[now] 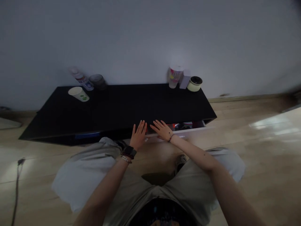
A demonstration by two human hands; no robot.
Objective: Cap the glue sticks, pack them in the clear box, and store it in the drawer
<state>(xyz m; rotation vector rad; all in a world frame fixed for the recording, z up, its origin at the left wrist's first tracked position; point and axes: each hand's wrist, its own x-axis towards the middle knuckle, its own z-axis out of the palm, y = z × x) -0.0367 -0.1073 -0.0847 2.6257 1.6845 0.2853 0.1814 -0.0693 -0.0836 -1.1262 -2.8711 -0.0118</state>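
Observation:
A low black cabinet [122,106] stands against the wall in front of me. Its white drawer [188,131] is slightly pulled out at the right, with dark and red items showing inside. My left hand [138,135] lies flat with fingers stretched against the drawer's front edge; a dark watch sits on that wrist. My right hand [162,129] rests beside it, fingers spread on the same white edge, a thin bracelet on the wrist. Neither hand holds anything.
On the cabinet top: a paper cup [78,94] lying tilted at the left, a bottle [81,78] and a dark jar [97,81] behind it, a printed cup [174,76], a small box and a cream bowl [194,83] at the right. Wooden floor, cable [17,185] at left.

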